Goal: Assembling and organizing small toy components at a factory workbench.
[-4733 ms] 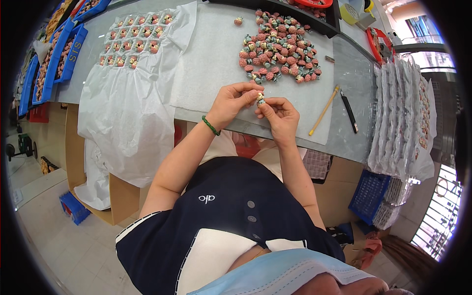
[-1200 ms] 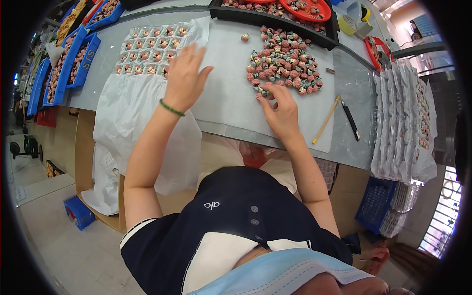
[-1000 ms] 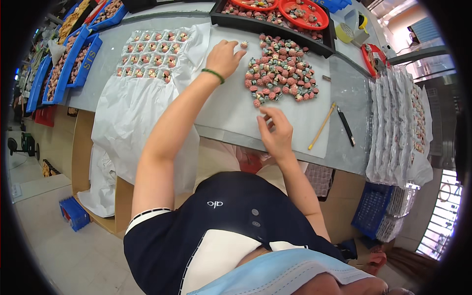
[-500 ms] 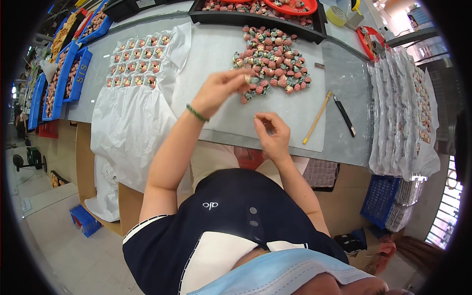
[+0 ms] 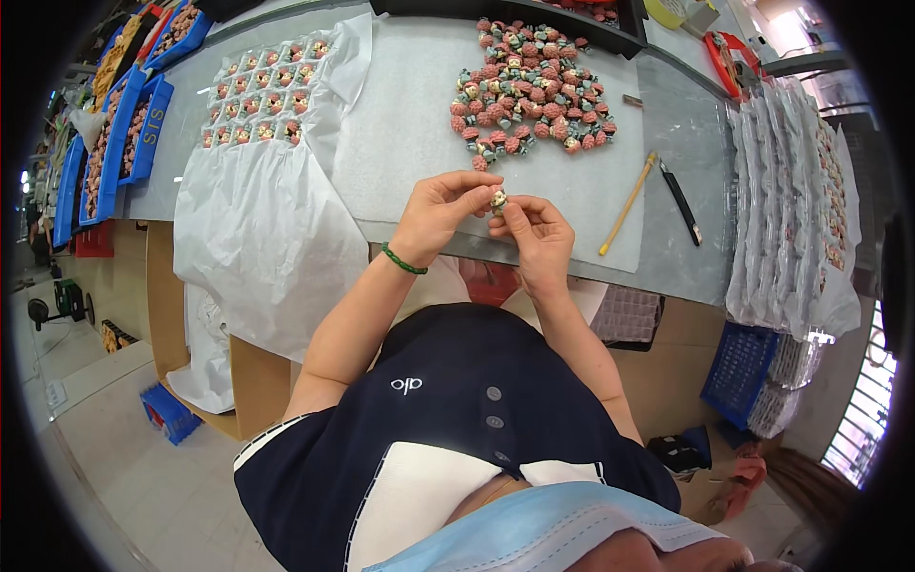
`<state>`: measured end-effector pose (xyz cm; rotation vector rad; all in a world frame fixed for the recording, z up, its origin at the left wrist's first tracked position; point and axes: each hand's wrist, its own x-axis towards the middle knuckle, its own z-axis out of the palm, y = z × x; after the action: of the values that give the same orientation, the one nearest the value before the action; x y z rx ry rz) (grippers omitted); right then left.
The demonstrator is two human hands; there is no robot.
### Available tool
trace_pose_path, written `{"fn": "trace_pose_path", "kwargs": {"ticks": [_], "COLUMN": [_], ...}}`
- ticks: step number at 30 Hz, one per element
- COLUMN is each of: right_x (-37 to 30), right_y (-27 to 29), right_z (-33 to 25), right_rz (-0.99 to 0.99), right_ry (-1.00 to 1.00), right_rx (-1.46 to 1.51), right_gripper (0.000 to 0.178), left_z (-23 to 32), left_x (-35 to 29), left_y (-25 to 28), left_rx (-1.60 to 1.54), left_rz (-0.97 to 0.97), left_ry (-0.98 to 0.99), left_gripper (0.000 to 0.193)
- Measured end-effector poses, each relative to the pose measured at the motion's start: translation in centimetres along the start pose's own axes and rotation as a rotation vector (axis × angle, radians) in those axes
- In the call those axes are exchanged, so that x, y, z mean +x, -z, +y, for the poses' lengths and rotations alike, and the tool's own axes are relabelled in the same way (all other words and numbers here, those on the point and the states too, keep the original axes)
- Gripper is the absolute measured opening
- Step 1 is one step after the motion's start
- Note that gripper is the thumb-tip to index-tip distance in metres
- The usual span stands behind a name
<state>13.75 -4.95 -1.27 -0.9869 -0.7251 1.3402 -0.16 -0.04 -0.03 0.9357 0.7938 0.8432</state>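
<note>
A small painted figurine [image 5: 498, 199] with a pale face is pinched between the fingertips of both hands, just above the table's near edge. My left hand [image 5: 440, 212] grips it from the left, and my right hand [image 5: 539, 235] holds it from the right. Beyond the hands, a loose pile of pink and grey-green figurines [image 5: 534, 95] lies on a white sheet [image 5: 400, 124]. At the left, a clear compartment tray [image 5: 257, 95] holds rows of similar figurines, resting on crumpled white paper [image 5: 272, 214].
On the right lie a yellow stick [image 5: 627, 205] and a black pen-shaped tool [image 5: 680, 202]. Stacked clear trays [image 5: 786, 205] stand at the far right edge. Blue bins [image 5: 143, 133] of parts line the left, and a black tray [image 5: 572, 21] sits behind the pile.
My left hand has come back from the pile with a figurine and met my right hand. Both hands now hold it. The whole view has shifted slightly.
</note>
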Motion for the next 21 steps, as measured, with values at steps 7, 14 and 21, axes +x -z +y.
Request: {"fn": "trace_pose_path", "kwargs": {"ticks": [7, 14, 21], "right_x": [0.0, -0.3, 0.4], "right_y": [-0.3, -1.2, -0.9], "right_z": [1.0, 1.6, 1.3], "right_rz": [0.001, 0.061, -0.042], "right_ry": [0.503, 0.504, 0.499], "right_rx": [-0.565, -0.591, -0.622], "right_gripper": [0.023, 0.034, 0.022], "left_z": [-0.5, -1.1, -0.9], "left_x": [-0.5, -0.5, -1.3], "left_y": [0.2, 1.1, 2.1], "left_rx": [-0.174, -0.331, -0.344], "left_rz": [0.013, 0.027, 0.059], "left_ry": [0.028, 0.102, 0.103], "left_gripper": [0.024, 0.025, 0.028]}}
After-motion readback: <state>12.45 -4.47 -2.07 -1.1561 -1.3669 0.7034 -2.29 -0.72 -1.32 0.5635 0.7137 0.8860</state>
